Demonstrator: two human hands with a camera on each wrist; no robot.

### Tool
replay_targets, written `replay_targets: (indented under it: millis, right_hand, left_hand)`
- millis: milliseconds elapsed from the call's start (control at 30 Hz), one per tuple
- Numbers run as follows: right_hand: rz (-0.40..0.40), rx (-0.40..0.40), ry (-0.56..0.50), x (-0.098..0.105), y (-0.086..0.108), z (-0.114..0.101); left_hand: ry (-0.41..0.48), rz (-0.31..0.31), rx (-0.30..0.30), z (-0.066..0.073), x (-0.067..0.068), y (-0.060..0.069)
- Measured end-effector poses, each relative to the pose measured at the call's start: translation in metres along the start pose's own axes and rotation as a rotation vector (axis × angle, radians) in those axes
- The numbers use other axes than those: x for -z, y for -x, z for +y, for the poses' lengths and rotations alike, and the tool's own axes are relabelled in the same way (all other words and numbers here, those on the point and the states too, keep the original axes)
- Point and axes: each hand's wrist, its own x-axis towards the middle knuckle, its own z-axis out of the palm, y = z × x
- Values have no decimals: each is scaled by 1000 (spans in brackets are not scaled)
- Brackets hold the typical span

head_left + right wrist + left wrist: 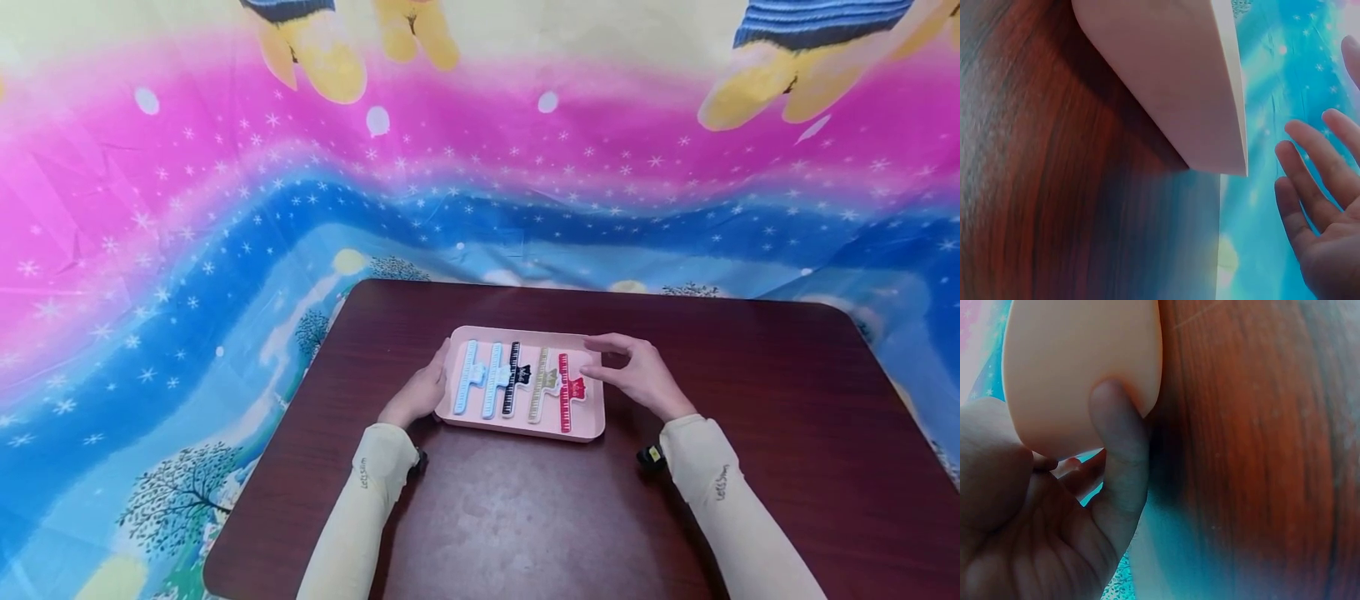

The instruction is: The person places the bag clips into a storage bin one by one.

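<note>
A shallow pink tray (517,430) with rounded corners stands on the table. Several long clips with a piano-key pattern lie in it side by side: two light blue clips (467,379), a black clip (512,379), a beige-gold clip (537,387) and a red clip (565,396). My left hand (417,393) holds the tray's left end; in the left wrist view its thumb (1116,419) presses the outer wall, and the other fingers are partly hidden behind. Beside the tray's right end is my right hand (645,377), fingers spread; the right wrist view shows it apart from the tray wall (1172,81).
Beneath the tray is a dark red-brown wooden table (517,517) with rounded corners. A colourful cloth (465,183) with snowflakes and trees hangs behind and at the sides. Dark wrist devices (651,457) sit below both sleeve cuffs.
</note>
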Motion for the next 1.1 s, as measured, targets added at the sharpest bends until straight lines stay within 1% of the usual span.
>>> replay_targets:
  millis: [200,433,667,867,1000,1100]
  right_hand:
    - [11,19,16,3,1,2]
    - [-5,18,19,6,3,3]
    - [-14,18,16,7,3,6]
    - [-16,27,9,8,3,4]
    - [-6,35,15,12,4,3]
    - [16,34,36,15,5,4]
  left_hand:
    - [-6,-3,-5,-3,0,0]
    - [3,-5,-2,-2,0,0]
    - [4,-2,-14,-2,0,-2]
    - [-14,-2,-3,-3,1,-1]
    - [-11,13,11,0,4,0]
    - [-25,39,10,1,8,2]
